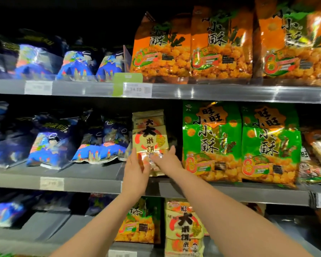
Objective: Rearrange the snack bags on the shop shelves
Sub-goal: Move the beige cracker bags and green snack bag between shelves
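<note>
A pale yellow rice-cracker bag with big black characters stands upright on the middle shelf, with a second like it just behind. My left hand grips its lower left edge. My right hand holds its lower right corner, fingers spread under the bag. Blue snack bags lie to its left. Two green snack bags stand to its right.
Orange snack bags fill the upper shelf on the right, blue bags on the left. The lower shelf holds more yellow rice-cracker bags and an orange-green bag. Price tags line the shelf edges.
</note>
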`<state>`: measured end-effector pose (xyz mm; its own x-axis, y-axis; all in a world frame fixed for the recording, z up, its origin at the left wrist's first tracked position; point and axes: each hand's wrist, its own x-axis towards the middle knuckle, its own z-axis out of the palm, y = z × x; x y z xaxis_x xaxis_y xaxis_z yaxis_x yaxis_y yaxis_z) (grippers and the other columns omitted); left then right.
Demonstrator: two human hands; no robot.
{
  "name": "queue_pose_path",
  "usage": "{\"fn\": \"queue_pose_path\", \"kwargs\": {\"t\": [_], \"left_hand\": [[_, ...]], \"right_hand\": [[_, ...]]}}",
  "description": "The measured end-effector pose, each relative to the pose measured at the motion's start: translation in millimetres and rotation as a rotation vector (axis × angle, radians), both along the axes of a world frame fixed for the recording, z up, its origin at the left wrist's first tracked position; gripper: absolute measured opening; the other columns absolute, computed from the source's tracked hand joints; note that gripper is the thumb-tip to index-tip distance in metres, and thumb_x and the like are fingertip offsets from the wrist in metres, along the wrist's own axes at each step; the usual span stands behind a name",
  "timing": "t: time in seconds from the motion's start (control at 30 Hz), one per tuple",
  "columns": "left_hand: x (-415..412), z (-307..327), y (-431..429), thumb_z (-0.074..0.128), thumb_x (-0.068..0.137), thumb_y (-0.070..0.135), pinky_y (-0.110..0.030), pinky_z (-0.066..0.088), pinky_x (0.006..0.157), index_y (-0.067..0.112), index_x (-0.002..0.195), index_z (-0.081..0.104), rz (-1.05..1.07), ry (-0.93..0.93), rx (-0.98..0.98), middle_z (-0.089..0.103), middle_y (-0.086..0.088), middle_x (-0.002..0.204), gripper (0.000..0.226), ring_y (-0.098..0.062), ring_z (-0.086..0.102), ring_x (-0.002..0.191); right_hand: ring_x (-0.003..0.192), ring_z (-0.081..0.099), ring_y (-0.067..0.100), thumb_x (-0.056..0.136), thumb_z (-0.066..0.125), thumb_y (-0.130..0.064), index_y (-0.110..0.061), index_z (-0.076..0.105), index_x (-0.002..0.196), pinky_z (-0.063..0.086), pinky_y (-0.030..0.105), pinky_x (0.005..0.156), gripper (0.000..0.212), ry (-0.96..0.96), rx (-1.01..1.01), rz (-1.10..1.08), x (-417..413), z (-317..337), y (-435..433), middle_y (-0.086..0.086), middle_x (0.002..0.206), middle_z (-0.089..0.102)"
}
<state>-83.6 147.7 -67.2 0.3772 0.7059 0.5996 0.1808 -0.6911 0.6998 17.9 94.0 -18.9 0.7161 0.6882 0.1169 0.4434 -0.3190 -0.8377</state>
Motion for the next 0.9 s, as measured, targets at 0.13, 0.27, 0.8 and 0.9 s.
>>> {"fn": "queue_pose_path", "kwargs": {"t": [0.13, 0.27, 0.8, 0.9], "left_hand": [[-4, -3, -3, 0.052, 0.092, 0.023, -0.025, 0.041, 0.084, 0.029, 0.145, 0.019, -0.014, 0.018, -0.056, 0.045, 0.003, 0.140, 0.063, -0.018, 0.053, 0.115], [-5, -4, -2, 0.054, 0.092, 0.025, -0.021, 0.043, 0.074, 0.029, 0.143, 0.018, -0.022, 0.001, -0.078, 0.051, 0.013, 0.124, 0.063, -0.009, 0.055, 0.097], [3, 15, 3, 0.032, 0.095, 0.047, -0.040, 0.043, 0.084, 0.024, 0.128, 0.034, -0.092, -0.147, -0.291, 0.057, -0.001, 0.118, 0.040, -0.023, 0.056, 0.106], [15, 22, 3, 0.032, 0.099, 0.033, -0.032, 0.031, 0.076, 0.020, 0.124, 0.033, -0.019, -0.098, -0.310, 0.052, -0.003, 0.112, 0.028, -0.023, 0.050, 0.096]], "right_hand": [[0.133, 0.037, 0.033, 0.076, 0.071, -0.045, -0.007, 0.010, 0.148, 0.037, 0.039, 0.103, 0.101, 0.044, 0.125, -0.105, -3, 6, -2, 0.016, 0.150, 0.030], [0.130, 0.040, 0.033, 0.070, 0.076, -0.047, -0.011, 0.020, 0.146, 0.038, 0.044, 0.104, 0.101, 0.171, 0.167, -0.101, -4, 8, -2, 0.015, 0.145, 0.034], [0.097, 0.064, 0.020, 0.056, 0.081, -0.036, -0.025, 0.050, 0.116, 0.055, 0.046, 0.084, 0.068, 0.308, 0.631, -0.012, -6, 6, -41, 0.000, 0.108, 0.064], [0.098, 0.063, 0.021, 0.053, 0.079, -0.037, -0.025, 0.051, 0.116, 0.053, 0.048, 0.086, 0.070, 0.285, 0.636, -0.021, 1, 8, -54, -0.001, 0.107, 0.065]]}}
